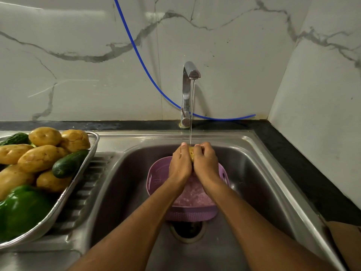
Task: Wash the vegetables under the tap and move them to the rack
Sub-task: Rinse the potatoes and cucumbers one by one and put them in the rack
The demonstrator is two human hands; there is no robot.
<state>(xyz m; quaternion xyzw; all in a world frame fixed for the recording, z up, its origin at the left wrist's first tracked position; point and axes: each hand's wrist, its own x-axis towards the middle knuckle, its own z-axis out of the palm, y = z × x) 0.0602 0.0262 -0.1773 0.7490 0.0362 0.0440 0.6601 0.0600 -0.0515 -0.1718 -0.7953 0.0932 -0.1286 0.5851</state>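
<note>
A thin stream of water runs from the chrome tap [190,75] onto a yellow-brown potato [191,153], mostly hidden. My left hand [180,163] and my right hand [206,163] both grip it from either side, over a purple plastic colander [156,177] standing in the steel sink [259,173]. On the drainboard at the left sits a metal rack tray [78,177] piled with several potatoes [39,158], a cucumber [69,164], another dark cucumber [16,138] and a green bell pepper [21,210].
The sink drain [188,229] lies just in front of the colander. A blue hose [136,51] hangs down the marble wall behind the tap. A black counter [297,159] borders the sink on the right and back.
</note>
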